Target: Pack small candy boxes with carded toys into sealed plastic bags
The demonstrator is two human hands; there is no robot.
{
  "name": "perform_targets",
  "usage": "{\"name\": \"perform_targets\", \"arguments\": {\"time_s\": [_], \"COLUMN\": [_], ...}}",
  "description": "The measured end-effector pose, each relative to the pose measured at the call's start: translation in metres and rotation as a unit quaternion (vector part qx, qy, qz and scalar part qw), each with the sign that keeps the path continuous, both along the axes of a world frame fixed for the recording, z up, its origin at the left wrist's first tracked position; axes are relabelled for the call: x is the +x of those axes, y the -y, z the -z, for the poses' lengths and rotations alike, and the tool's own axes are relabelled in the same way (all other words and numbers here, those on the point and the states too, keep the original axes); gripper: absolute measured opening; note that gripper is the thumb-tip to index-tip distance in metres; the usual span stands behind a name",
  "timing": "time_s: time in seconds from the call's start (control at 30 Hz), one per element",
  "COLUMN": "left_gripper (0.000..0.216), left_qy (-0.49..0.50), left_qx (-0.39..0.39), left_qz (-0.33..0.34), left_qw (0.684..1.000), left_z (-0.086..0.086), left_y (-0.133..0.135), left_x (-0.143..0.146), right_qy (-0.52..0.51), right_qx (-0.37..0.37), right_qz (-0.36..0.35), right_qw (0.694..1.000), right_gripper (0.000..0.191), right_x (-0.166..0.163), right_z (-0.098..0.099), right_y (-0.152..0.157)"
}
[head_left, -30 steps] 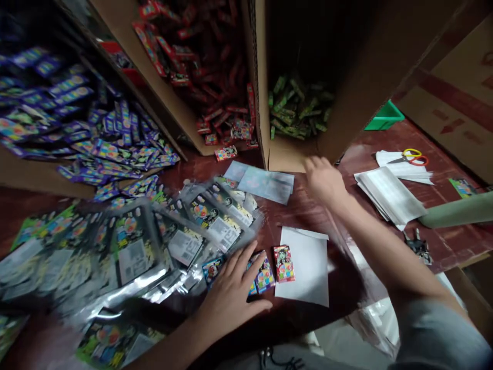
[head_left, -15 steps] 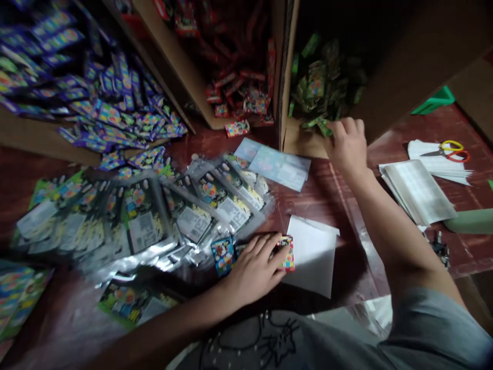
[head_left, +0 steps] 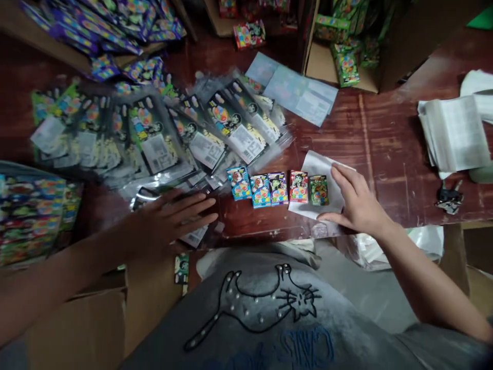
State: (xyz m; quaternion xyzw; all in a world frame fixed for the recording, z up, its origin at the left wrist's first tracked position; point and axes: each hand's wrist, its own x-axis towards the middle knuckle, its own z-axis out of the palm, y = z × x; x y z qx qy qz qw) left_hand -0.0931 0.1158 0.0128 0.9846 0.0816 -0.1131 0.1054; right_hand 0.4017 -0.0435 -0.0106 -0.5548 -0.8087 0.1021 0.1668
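A row of small candy-like packets lies along the table's front: a blue packet (head_left: 239,183) at the left, a second blue packet (head_left: 260,190), a purple packet (head_left: 278,188), a red packet (head_left: 299,186) and a green packet (head_left: 319,190). The green one rests on white paper (head_left: 313,162). Beside it is my right hand (head_left: 360,203), thumb and fingers apart, touching the paper's right side. My left hand (head_left: 173,216), fingers spread and slightly blurred, reaches over the nearest clear printed bags (head_left: 194,236); nothing shows in its grasp.
Fanned printed bags (head_left: 154,139) cover the left of the table. Behind stand cartons holding purple packets (head_left: 115,20), red packets (head_left: 249,35) and green packets (head_left: 346,64). Pale blue sheets (head_left: 296,92), a paper stack (head_left: 447,133) and keys (head_left: 450,198) lie rightward.
My right hand has come from the green packets' carton down to the white paper, where a green packet now lies. My left hand has left the row and moved leftward. The view has shifted.
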Motion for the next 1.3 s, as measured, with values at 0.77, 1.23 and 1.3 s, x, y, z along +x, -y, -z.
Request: {"name": "perform_targets", "arguments": {"time_s": [0.77, 1.23, 1.3], "left_gripper": [0.096, 0.08, 0.082], "left_qy": [0.174, 0.189, 0.185], "left_qx": [-0.085, -0.127, -0.12], "left_qz": [-0.38, -0.28, -0.291], "left_qw": [0.905, 0.933, 0.931], "left_z": [0.032, 0.046, 0.046], "left_y": [0.127, 0.108, 0.107], "left_x": [0.077, 0.085, 0.082], "right_qy": [-0.013, -0.064, -0.068], "right_qx": [-0.017, -0.055, -0.059], "right_qz": [-0.092, -0.133, -0.118], "right_qw": [0.996, 0.988, 0.989], "right_gripper": [0.071, 0.074, 0.076], "right_x": [-0.105, -0.117, -0.115], "right_z": [0.007, 0.025, 0.025], "right_y": [-0.038, 0.001, 0.003]}}
